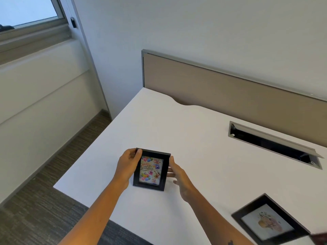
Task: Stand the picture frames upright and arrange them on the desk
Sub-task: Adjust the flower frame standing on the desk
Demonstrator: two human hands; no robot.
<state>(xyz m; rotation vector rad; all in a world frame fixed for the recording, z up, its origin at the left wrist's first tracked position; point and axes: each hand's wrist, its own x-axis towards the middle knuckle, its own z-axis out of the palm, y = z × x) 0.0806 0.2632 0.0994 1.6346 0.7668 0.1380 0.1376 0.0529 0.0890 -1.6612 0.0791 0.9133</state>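
Observation:
A black picture frame with a colourful "Happy Birthday" card [150, 169] stands upright on the white desk [194, 138], near its left front corner, facing me. My left hand [127, 166] grips the frame's left edge near the top corner. My right hand [177, 175] touches its right edge with the fingers reaching behind it. A second black frame with a pale floral picture [269, 221] lies flat on the desk at the lower right.
A grey-rimmed cable slot [272, 144] is sunk into the desk at the right. A beige divider panel [230, 96] runs along the desk's far edge. Carpeted floor [44, 200] drops off past the left edge. A dark object [320, 237] shows at the bottom right corner.

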